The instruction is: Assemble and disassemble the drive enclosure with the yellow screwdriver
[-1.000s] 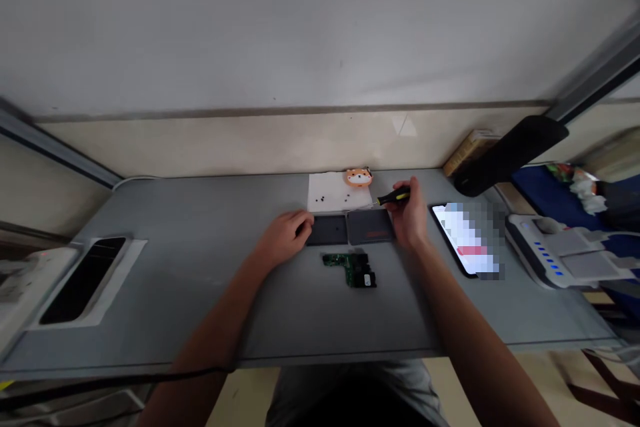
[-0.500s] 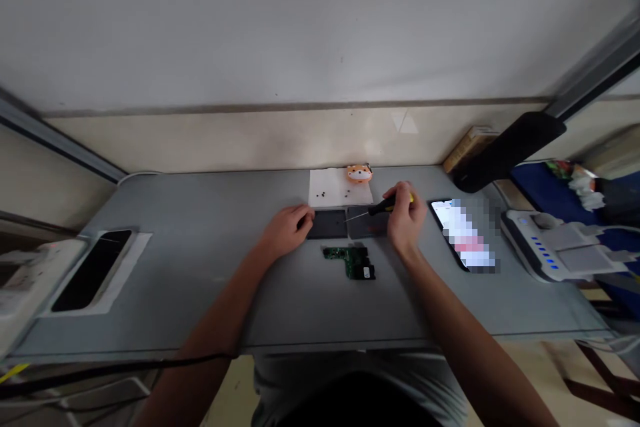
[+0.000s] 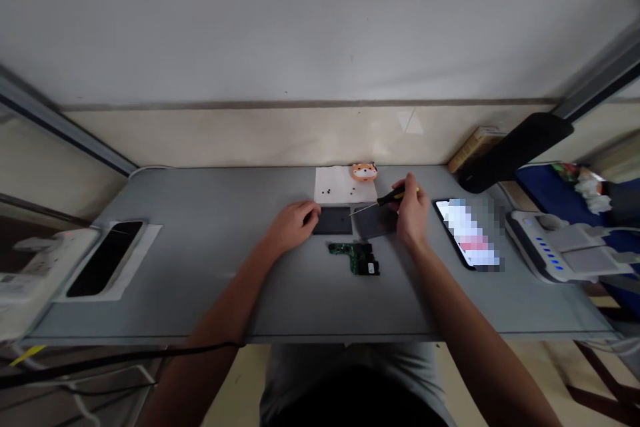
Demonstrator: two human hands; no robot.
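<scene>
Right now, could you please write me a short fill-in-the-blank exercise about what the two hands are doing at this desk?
The right hand holds a screwdriver with a yellow and ____ handle. The left hand rests at the ____ end of a flat dark panel. Small black screws lie on a ____ sheet. Nearer the person lies a ____ circuit board.

Missing words: black, left, white, green.

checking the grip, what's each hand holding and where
The right hand grips a screwdriver by its yellow-and-black handle; the left hand holds nothing visible, resting on a dark panel.
</scene>
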